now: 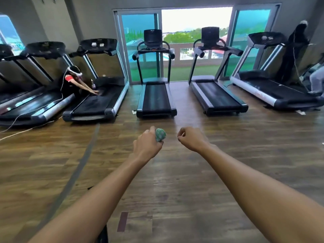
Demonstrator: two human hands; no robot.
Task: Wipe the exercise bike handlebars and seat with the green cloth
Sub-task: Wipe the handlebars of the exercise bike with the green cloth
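Scene: A person is standing on a wooden gym floor [175,172], both bare arms reaching toward twelve o'clock, facing a row of treadmills before a wide window [196,20].
Left hand: The left hand [147,146] is curling tightly round the green cloth [160,135], which is bunching into a small ball and poking out at the thumb side.
Right hand: The right hand [190,139] is closing into a loose fist just beside the cloth at three o'clock, holding nothing.
Exercise bike: No bike, handlebars or seat are showing anywhere in view; wiping is not yet beginning.
Nearest machine: A treadmill [156,97] is sitting straight ahead at twelve o'clock.
Others: Another person [73,79] is bending over a treadmill at ten o'clock.
Trip hazard: A cable [26,130] is trailing over the floor at nine o'clock; stepping that way is risking a snagged foot.
Wrong-target risk: With only treadmills ahead, the cloth is likely landing on the wrong machine unless the person is turning to find the bike.
Cloth risk: Staying balled, the cloth is offering little wiping surface.
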